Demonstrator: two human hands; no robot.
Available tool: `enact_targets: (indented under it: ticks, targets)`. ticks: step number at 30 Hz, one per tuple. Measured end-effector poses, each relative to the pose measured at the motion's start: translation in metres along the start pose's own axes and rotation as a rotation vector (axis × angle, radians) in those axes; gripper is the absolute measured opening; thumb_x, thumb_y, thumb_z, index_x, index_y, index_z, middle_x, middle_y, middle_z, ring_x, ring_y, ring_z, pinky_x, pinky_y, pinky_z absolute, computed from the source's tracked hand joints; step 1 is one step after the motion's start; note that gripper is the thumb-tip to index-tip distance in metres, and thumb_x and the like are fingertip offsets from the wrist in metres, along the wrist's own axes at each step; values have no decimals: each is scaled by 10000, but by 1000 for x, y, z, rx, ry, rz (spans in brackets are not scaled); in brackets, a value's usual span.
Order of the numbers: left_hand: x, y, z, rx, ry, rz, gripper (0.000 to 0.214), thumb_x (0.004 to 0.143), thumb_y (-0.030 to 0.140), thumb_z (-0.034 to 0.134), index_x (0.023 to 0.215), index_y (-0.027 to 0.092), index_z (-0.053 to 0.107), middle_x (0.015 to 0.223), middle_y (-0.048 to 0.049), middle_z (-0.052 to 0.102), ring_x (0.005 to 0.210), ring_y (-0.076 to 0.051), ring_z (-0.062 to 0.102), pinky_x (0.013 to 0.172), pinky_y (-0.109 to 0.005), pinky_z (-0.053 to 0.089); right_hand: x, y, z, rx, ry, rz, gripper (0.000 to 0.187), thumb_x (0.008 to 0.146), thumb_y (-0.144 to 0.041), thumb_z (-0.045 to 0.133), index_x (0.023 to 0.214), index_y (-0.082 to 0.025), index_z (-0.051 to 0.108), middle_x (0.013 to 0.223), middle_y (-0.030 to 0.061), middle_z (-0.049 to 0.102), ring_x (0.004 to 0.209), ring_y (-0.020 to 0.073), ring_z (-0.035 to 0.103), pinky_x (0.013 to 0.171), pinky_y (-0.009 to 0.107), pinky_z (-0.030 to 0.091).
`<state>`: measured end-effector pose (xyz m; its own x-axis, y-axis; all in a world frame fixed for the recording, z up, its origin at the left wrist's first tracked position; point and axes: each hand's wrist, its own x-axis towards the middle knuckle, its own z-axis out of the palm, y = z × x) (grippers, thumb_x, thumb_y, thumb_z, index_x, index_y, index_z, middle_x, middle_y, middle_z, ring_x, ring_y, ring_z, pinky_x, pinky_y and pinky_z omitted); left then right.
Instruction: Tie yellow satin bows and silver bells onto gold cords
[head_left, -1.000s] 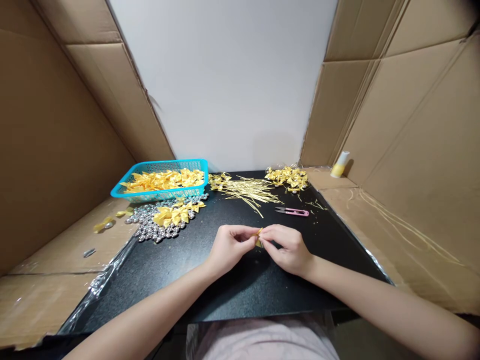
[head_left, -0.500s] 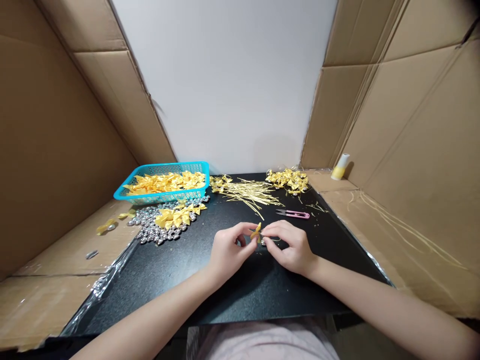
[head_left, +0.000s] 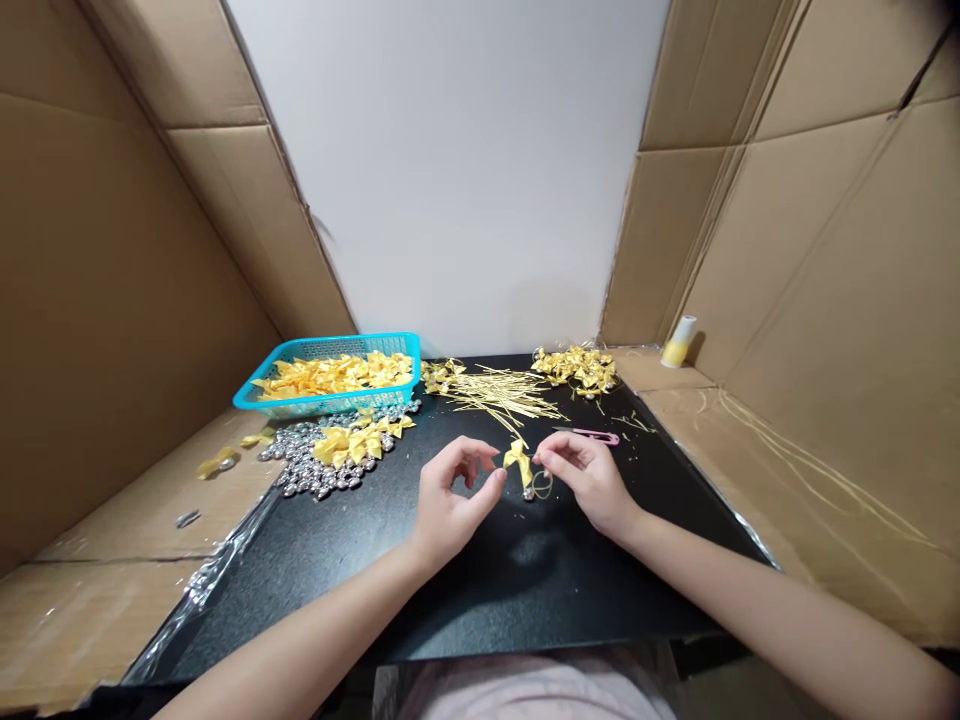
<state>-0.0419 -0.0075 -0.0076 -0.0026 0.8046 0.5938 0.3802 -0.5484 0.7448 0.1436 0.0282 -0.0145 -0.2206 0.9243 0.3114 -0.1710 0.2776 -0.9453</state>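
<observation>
At mat centre, 12 o'clock from our wrists, we're holding the yellow bow (head_left: 517, 460) and its silver bell (head_left: 529, 492) just above the black mat (head_left: 480, 590). Right hand (head_left: 589, 475) is pinching the gold tie wire (head_left: 544, 486) between thumb and forefinger, with the bow dangling at its 9 o'clock. Left hand (head_left: 450, 495) is gripping nothing; its fingers are curled and parted just beside the bow. We're reading this as the tie-off step. The next move is calling for a steady pinch and the pink snips (head_left: 589, 434), lying at the right hand's 12 o'clock. Half a second ago both hands were pinching the bow together; now the left is letting go.
</observation>
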Motion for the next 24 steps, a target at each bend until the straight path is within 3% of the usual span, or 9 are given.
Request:
enact_targets:
  ticks: [3,9,24]
  targets:
    - [2,1,1,-55,-50,-30,88,796,231,661,863,177,643,705,5,587,588,-101,469,555,-217,400,2,4,2,157,-29,141,266,672,-412,781,713,-172,673,680,3,642,599,109,521,610,256,432]
    - [0,3,3,-76,-40,-13,67,788,223,676,833,174,675,684,2,566,592,-107,454,565,-232,388,0,7,6,251,-116,258,337,627,-452,811,722,-158,677,645,-9,612,586,96,505,597,245,423]
    - [3,6,5,-75,-46,26,23,744,191,710,755,171,710,669,-8,595,586,-107,458,545,-230,370,-2,7,10,337,-159,358,358,572,-440,850,681,-155,662,635,-22,594,574,77,502,591,216,416]
